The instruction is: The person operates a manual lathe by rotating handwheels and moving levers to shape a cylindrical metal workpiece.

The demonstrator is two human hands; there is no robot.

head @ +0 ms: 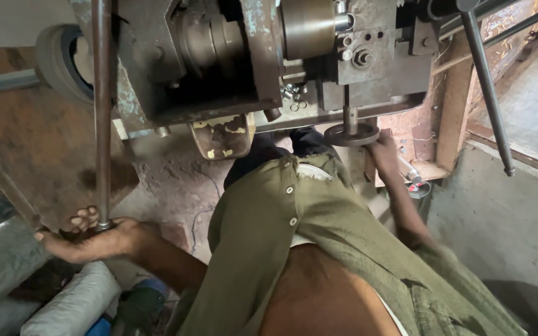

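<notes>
The left hand [88, 239], at about eight o'clock, is wrapped around the lower end of a long, thin metal rod [102, 112], brown and dull with rust, which rises nearly straight up to eleven o'clock; the fingers curl round its base and the thumb lies flat below. The right hand [384, 152], near two o'clock, reaches up to a dark, round metal handwheel [351, 134], a flat disc on a short vertical spindle; the fingers touch its right edge, but whether they close fully on it I cannot tell. Above, across twelve o'clock, stands a heavy grey machine [250, 56], its cast body chipped, scuffed and flecked with pale paint, with a smooth cylindrical steel drum [306, 25] and bolted plates. A creased olive shirt [319, 242] with pale buttons fills the middle and hides the floor under the handwheel. At one o'clock a slim dark lever [487, 93] slants down to a small knob. Grey, coarse sacks [70, 305] lie at seven o'clock, and a rough concrete wall [505, 218] sits at four o'clock.
</notes>
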